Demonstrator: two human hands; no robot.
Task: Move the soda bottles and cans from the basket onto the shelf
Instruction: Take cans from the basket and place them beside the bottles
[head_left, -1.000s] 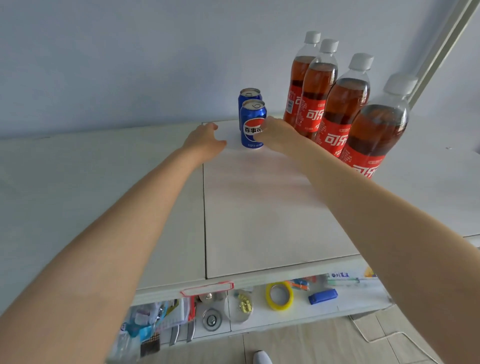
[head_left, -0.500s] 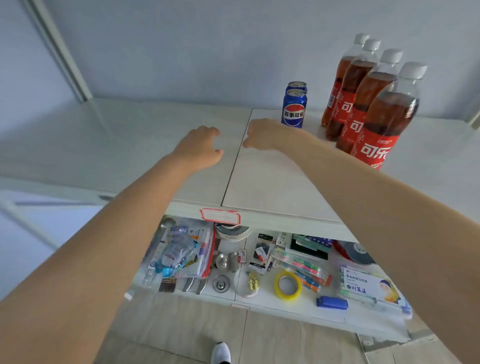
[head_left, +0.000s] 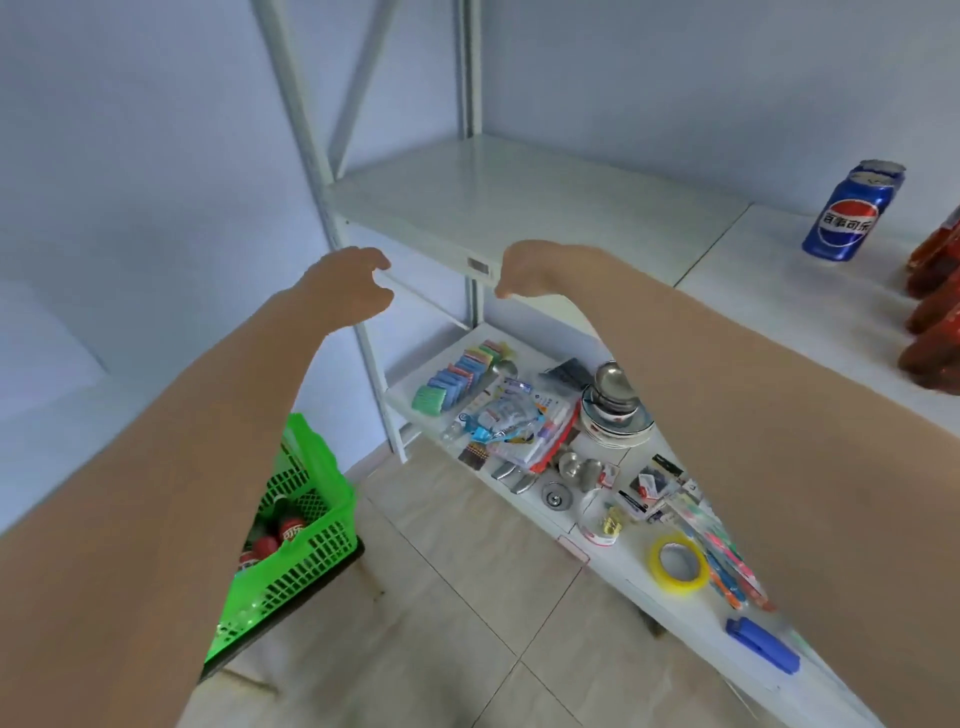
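Observation:
Two blue Pepsi cans (head_left: 848, 213) stand one behind the other on the white shelf (head_left: 519, 202) at the right. Parts of the red-labelled cola bottles (head_left: 935, 312) show at the right edge. A green plastic basket (head_left: 306, 525) sits low at the left, with red-capped bottles (head_left: 283, 530) inside, partly hidden by my left forearm. My left hand (head_left: 345, 291) and my right hand (head_left: 530, 270) hang in the air in front of the shelf's front edge, fingers loosely curled, holding nothing.
The lower shelf (head_left: 571, 525) carries sponges, packets, stacked bowls (head_left: 613, 410), a yellow tape roll (head_left: 678, 564) and a blue object (head_left: 761, 644). White shelf posts (head_left: 470, 67) rise at the back. A tiled floor (head_left: 441, 597) lies below.
My view has swung left and down, bringing the basket into sight. Both hands have drawn back from the cans on the shelf and now hang empty in front of its edge.

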